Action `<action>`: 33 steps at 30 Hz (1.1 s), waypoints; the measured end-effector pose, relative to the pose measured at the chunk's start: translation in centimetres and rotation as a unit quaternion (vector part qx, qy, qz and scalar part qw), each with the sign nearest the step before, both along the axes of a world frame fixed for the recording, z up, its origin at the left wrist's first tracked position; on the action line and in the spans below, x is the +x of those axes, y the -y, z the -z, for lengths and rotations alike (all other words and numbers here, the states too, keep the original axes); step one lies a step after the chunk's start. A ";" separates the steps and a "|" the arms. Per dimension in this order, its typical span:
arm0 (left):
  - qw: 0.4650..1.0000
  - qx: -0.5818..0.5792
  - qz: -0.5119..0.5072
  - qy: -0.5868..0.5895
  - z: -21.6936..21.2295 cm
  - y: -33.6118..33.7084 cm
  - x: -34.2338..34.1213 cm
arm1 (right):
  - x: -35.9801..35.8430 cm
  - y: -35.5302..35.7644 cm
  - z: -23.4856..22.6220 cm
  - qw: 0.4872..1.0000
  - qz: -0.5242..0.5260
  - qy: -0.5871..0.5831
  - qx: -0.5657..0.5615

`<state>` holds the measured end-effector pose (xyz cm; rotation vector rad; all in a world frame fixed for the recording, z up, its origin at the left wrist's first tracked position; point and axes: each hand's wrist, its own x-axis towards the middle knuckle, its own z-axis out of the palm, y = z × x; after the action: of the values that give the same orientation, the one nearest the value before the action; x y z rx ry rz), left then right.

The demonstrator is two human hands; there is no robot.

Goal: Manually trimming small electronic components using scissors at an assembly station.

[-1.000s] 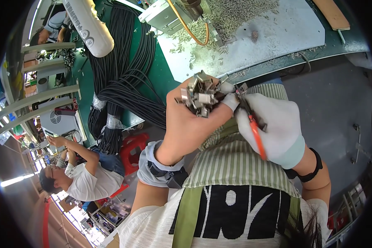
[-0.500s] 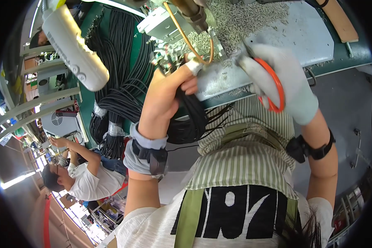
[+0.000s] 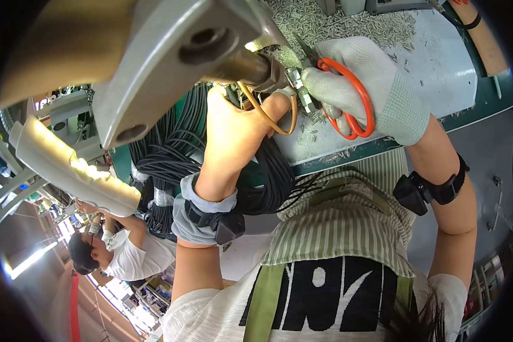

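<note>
My bare left hand (image 3: 233, 128), a white covering on its fingertip, is closed around a bundle of black cables (image 3: 273, 171) that hangs down over the table edge. Its fingers reach under the machine head, beside a tan tube loop (image 3: 266, 118); the cable ends there are hidden. My right hand (image 3: 376, 85), in a white knitted glove, holds scissors with red-orange handles (image 3: 366, 97), blades pointing away from me. Its thumb and fingertips are close to a small metal fixture (image 3: 301, 88); whether they touch it I cannot tell.
A large grey machine part (image 3: 165, 74) looms at the upper left, near my left hand. Small metal pins (image 3: 347, 28) cover the back of the pale plate (image 3: 450, 74). More black cables (image 3: 171, 142) lie left, beneath a lit lamp (image 3: 74, 171). A person (image 3: 125, 251) sits beyond.
The view has shifted, and the machine part now fills the upper left. My right hand, still with the scissors, has come closer to my left hand, beside the metal fixture.
</note>
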<state>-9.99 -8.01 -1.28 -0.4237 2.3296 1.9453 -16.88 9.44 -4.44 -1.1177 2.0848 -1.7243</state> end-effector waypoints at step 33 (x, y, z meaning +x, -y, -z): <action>0.990 0.122 -0.067 0.008 0.1 1.3 4.3 | 4.2 -4.7 -2.4 0.980 0.115 0.117 0.112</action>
<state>-5.69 -9.27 -1.36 -0.5838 2.0652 2.2442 -12.73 14.09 -2.07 -0.5987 2.2558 -1.5723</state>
